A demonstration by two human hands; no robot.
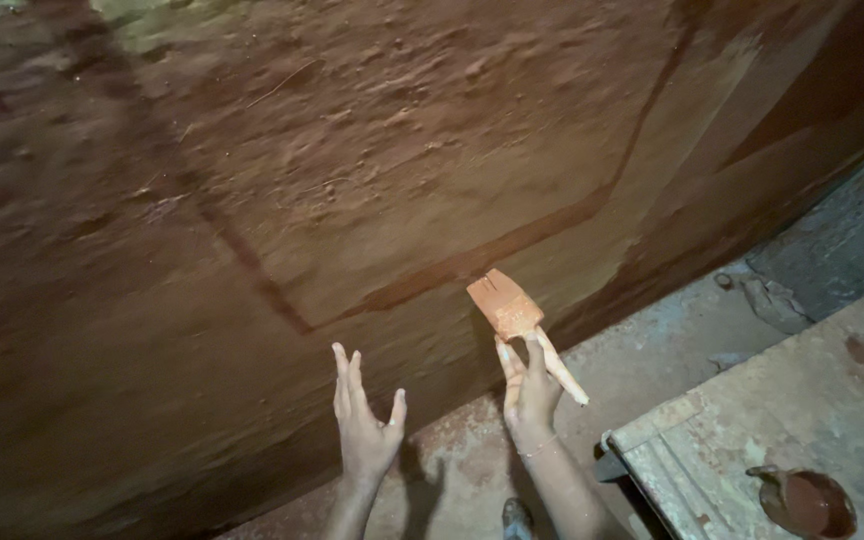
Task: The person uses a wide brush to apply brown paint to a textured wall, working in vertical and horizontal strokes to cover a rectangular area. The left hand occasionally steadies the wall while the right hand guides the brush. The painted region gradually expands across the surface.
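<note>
Painting wall reddish-brown | right hand grips brush | left hand open, empty | lower strip looks unfinished | paint pot on bench

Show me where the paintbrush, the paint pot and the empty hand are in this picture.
paintbrush (504,305): head view, on the paint-coated bristles.
paint pot (810,503): head view, on the brown paint inside it.
left hand (364,432): head view, on the palm; it holds nothing.
</note>
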